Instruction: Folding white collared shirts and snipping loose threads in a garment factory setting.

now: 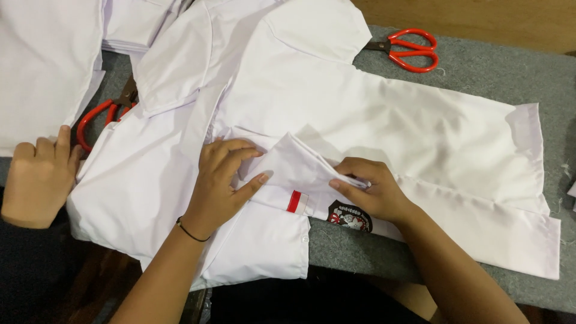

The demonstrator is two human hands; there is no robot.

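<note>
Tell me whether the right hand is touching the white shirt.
Touching. The head view shows the right hand pinching a folded edge of the white shirt between thumb and fingers, near the red-and-white patch.

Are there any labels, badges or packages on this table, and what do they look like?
Small rectangular patch: sewn on the white shirt, just below the left hand; a red band beside a white one.
Round-edged emblem badge: on the same shirt, under the right hand; black, white and red.
No packages, signs or screens show.
</note>
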